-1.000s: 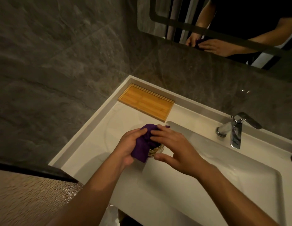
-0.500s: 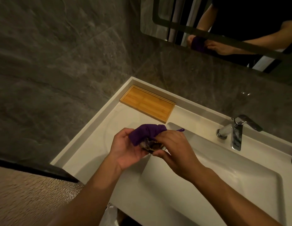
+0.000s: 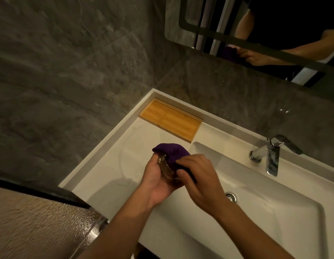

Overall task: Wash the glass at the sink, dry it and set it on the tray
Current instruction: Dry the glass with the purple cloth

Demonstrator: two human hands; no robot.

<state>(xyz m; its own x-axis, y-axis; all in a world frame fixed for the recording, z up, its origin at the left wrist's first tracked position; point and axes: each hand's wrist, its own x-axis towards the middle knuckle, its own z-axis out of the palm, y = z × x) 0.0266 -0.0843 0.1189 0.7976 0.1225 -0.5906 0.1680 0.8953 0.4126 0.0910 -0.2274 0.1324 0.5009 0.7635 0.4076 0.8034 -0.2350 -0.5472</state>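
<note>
My left hand [image 3: 156,181] cradles a clear glass [image 3: 167,170] from below, over the white counter just left of the basin. A purple cloth [image 3: 171,153] drapes over the glass's far side, and my right hand [image 3: 199,176] pinches the cloth against the glass. Most of the glass is hidden by cloth and fingers; only part of its wall and rim shows. The bamboo tray [image 3: 171,119] lies flat in the counter's back left corner, bare, a short way beyond the hands.
The white sink basin [image 3: 255,199] with its drain [image 3: 231,197] lies to the right. A chrome faucet [image 3: 272,156] stands behind it. Dark stone walls close the left and back, a mirror [image 3: 255,34] hangs above, and a textured glass panel [image 3: 41,225] sits near left.
The cloth has shifted over the top and far side of the glass as both hands turned it. The hands drifted slightly right, toward the basin edge; the drain has come into view.
</note>
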